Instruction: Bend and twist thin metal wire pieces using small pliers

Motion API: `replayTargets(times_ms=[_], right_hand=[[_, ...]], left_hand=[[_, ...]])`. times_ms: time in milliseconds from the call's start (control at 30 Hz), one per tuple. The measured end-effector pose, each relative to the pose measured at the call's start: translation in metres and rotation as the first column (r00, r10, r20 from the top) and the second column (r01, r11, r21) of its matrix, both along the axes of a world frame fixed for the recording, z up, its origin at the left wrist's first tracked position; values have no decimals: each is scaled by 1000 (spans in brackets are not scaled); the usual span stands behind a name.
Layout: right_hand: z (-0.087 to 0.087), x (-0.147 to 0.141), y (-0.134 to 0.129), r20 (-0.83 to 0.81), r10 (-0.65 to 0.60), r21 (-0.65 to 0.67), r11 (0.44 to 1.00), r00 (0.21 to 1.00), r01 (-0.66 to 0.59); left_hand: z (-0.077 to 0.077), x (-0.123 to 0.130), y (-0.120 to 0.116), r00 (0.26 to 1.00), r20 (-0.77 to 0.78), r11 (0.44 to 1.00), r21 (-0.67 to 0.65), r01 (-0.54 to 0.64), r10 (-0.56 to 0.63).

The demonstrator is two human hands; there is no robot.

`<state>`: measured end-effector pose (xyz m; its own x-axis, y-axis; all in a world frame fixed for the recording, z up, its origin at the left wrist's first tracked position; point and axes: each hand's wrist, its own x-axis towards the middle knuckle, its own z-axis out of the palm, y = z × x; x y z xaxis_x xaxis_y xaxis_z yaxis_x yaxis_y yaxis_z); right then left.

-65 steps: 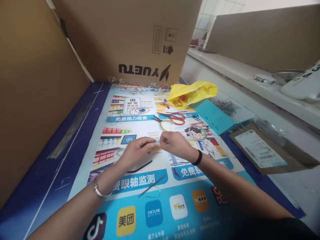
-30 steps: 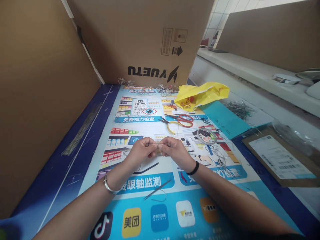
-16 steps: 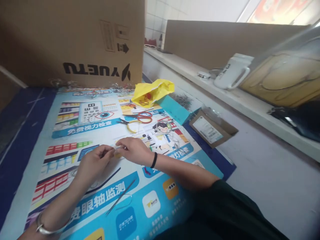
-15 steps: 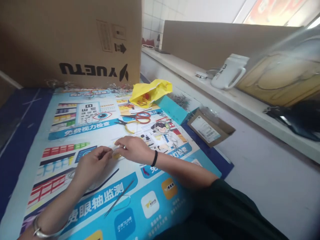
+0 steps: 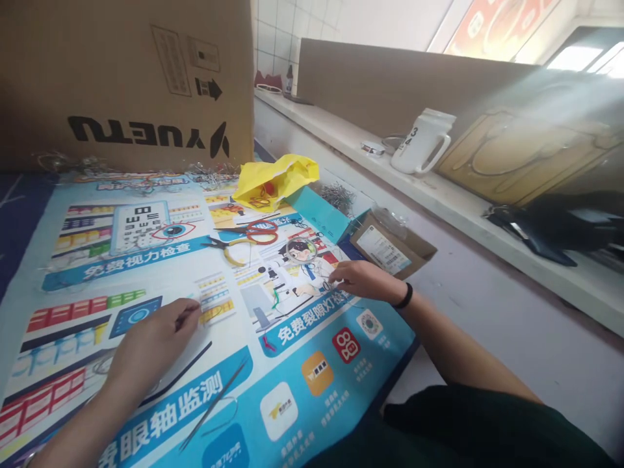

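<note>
- The cardboard box [image 5: 146, 84] at the back is showing "YUETU" upside down.
- The poster [image 5: 175, 279] on my table [image 5: 14, 211] is reading 免费视力检查 and 免费裂隙灯检查; a third band, partly behind my arm, is ending in 眼轴监测.
- The white mug [image 5: 422, 143] on the ledge [image 5: 336, 133] is bearing a "3" and a "4"; the label [image 5: 383, 250] is looking too small for reading.
- Thin wires [image 5: 325, 284], fine and loose, are lying on the right part of the poster, by my fingertips; a round coil [image 5: 298, 262] is resting near them.
- My right grip [image 5: 368, 281] is bending down with fingertips drawn close at those wires; I cannot tell whether it is pinching any.
- My left grip [image 5: 158, 338] is curling above the poster, thumb near forefinger; whether it is holding anything, I cannot tell.
- The yellow bag [image 5: 280, 174] is gaping, orange-red things [image 5: 266, 195] showing inside.
- The brown carton [image 5: 414, 248], wearing that label, is standing open with clear plastic [image 5: 390, 221] at its top; a silvery wire heap [image 5: 336, 195] is sitting behind the turquoise sheet [image 5: 319, 211].
- Red-handled scissors [image 5: 246, 231] and yellow-handled pliers [image 5: 225, 248] are lying together beyond my hands.
</note>
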<state>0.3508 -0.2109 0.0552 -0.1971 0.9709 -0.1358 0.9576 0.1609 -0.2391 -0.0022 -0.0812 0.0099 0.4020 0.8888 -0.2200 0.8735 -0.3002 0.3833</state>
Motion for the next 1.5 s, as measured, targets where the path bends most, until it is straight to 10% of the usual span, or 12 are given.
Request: replayTargets(times_ms=[1133,1500], right_hand=[[-19,17,-61,-137,-250,2,968,958,253],[-41,-22,-15,-182,-224,134,959,957,250]], left_hand=[[1,1,1,998,-70,998,-66,-12,7],[4,2,-1,999,-50,1000,-4,15,-15]])
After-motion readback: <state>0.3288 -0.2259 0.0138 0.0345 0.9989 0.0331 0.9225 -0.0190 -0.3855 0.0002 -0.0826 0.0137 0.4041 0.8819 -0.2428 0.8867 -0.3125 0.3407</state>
